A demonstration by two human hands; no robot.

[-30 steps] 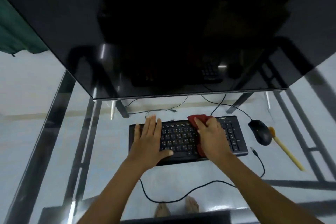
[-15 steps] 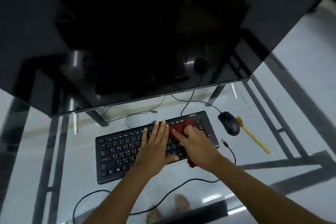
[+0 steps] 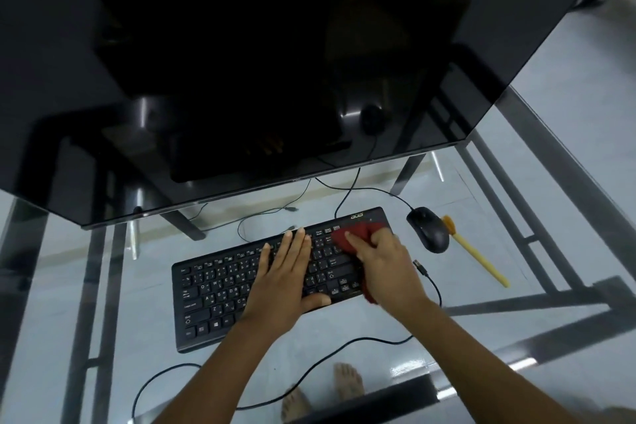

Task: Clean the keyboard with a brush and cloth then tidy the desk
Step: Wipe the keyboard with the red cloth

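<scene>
**Wiping the right end of the keyboard with a cloth**

A flat black computer keyboard (image 3: 220, 289) with white key legends lies at an angle on the clear glass desk top (image 3: 148, 303), its right end farther from the person than its left. A crumpled dark red cloth (image 3: 356, 234) sits on the keyboard's upper right corner. The right hand (image 3: 385, 268) covers it, forefinger stretched forward over the fabric and the other fingers curled into it; a fold of the cloth shows below the heel of this hand at the keyboard's near edge. The left hand (image 3: 285, 275) lies flat on the middle keys, fingers straight and together, thumb along the near edge, holding nothing.

Just right of the keyboard rests a black corded mouse (image 3: 428, 229). Beside that, touching or nearly so, lies a yellow-handled brush (image 3: 478, 256), its orange bristle end next to the mouse. A black cable (image 3: 344, 344) loops across the glass near the person, and a loose plug end (image 3: 420, 267) lies near the right wrist. A large dark monitor screen (image 3: 241, 62) fills the upper field. Bare feet (image 3: 347, 382) are visible through the glass.
</scene>
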